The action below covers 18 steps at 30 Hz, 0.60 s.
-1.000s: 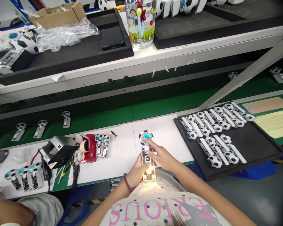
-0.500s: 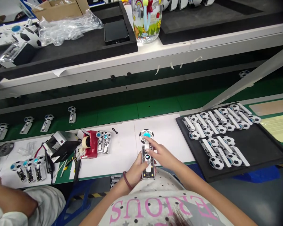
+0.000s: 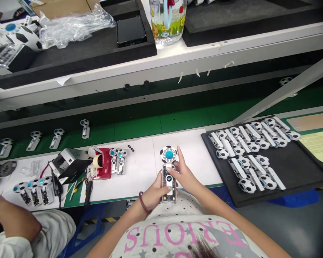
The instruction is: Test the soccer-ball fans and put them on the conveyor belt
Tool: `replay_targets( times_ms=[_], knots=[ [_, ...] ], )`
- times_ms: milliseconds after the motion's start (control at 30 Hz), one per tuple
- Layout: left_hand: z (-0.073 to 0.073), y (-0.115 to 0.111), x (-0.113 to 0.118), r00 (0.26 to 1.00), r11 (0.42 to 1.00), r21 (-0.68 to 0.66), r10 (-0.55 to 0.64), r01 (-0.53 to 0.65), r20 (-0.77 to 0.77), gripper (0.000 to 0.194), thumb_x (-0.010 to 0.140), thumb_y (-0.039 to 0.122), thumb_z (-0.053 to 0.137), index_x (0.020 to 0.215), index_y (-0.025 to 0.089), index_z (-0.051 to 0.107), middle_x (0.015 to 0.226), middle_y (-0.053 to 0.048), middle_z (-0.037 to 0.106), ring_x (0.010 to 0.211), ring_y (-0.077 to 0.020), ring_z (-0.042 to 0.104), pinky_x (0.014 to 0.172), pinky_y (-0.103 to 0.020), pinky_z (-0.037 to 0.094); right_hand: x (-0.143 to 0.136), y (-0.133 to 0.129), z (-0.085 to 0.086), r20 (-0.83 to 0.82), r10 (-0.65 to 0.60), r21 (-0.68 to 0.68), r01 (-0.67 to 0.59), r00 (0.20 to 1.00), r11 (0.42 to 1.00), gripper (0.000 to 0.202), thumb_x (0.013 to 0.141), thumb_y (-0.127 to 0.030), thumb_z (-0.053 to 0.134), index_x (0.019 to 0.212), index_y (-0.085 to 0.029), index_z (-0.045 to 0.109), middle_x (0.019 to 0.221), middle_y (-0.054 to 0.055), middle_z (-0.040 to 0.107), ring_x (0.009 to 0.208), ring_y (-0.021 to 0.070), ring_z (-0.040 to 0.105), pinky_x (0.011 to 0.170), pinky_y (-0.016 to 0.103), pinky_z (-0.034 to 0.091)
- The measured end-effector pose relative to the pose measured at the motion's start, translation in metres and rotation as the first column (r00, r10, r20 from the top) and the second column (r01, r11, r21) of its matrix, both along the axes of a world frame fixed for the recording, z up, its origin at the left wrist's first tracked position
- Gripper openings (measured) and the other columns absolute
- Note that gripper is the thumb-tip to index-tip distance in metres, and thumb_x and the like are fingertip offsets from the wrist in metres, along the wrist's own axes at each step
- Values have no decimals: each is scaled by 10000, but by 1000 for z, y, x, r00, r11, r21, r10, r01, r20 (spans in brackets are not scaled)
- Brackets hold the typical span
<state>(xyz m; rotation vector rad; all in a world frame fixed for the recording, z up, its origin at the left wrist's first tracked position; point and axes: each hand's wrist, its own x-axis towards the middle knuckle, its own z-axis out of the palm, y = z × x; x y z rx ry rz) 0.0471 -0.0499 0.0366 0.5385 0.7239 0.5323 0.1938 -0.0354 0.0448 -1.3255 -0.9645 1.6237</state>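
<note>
A small handheld fan (image 3: 168,168) with a football-patterned head and a clear handle is held over the white mat (image 3: 140,172). My left hand (image 3: 153,195) grips the lower handle from the left. My right hand (image 3: 183,171) holds the upper handle from the right, fingers reaching up beside the fan's head. A small lit display shows on the handle.
A black tray (image 3: 290,168) at the right holds several finished fans. A red tape dispenser (image 3: 102,164), two fans and a small box lie at the left. More fans ride the green conveyor (image 3: 140,129). Another person's arm (image 3: 13,222) is at lower left.
The bright light at the bottom of the fan's handle has gone out. My right hand slid from over the head to the side of the handle.
</note>
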Motion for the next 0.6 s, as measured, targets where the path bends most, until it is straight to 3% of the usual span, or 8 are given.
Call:
replay_targets(
  times_ms=[67, 167, 233, 367, 467, 600],
  knots=[
    [-1, 0, -2, 1000, 1000, 23, -16, 16, 9, 714, 670, 359, 729, 1184, 194, 261, 931, -67, 579, 681, -171, 624, 531, -248, 451, -5, 0, -5, -135, -73, -89, 62, 988, 994, 715, 782, -283, 589, 1394, -260, 221, 1129, 51, 581, 984, 171, 561, 833, 310, 450],
    [-2, 2, -4, 999, 998, 41, -48, 48, 12, 797, 670, 383, 728, 1245, 198, 208, 961, -78, 570, 706, -177, 617, 545, -254, 450, -8, 1, -10, -360, -25, -275, -80, 933, 958, 441, 742, -363, 623, 1139, -185, 552, 1015, 56, 631, 878, 182, 595, 756, 297, 473],
    [-3, 3, -6, 997, 996, 55, -76, 76, 5, 849, 662, 386, 735, 1275, 207, 176, 971, -76, 563, 711, -175, 612, 564, -265, 455, -8, 3, -8, -471, -26, -339, -154, 881, 928, 416, 723, -379, 636, 1084, -176, 591, 953, 51, 650, 796, 179, 608, 704, 294, 478],
    [-3, 4, -8, 993, 989, 90, -116, 114, 25, 792, 684, 375, 719, 1264, 202, 207, 903, -51, 564, 674, -164, 598, 571, -276, 459, -7, 8, 0, -537, -82, -351, -134, 840, 927, 385, 693, -339, 656, 1038, -175, 611, 918, 41, 657, 773, 167, 607, 711, 283, 468],
    [-3, 6, -8, 992, 987, 109, -120, 115, 44, 743, 692, 373, 711, 1245, 184, 252, 848, -39, 564, 662, -163, 595, 562, -269, 455, -5, 13, 4, -560, -19, -314, -191, 828, 930, 343, 668, -322, 656, 964, -152, 626, 880, 49, 650, 748, 170, 600, 695, 285, 460],
    [-1, 10, -6, 988, 983, 121, -146, 140, 43, 828, 664, 407, 732, 1285, 203, 222, 878, -53, 578, 658, -158, 595, 575, -274, 459, -1, 21, 7, -581, 65, -259, -260, 812, 930, 306, 623, -350, 660, 860, -164, 604, 788, 43, 632, 657, 172, 581, 630, 302, 453]
  ],
)
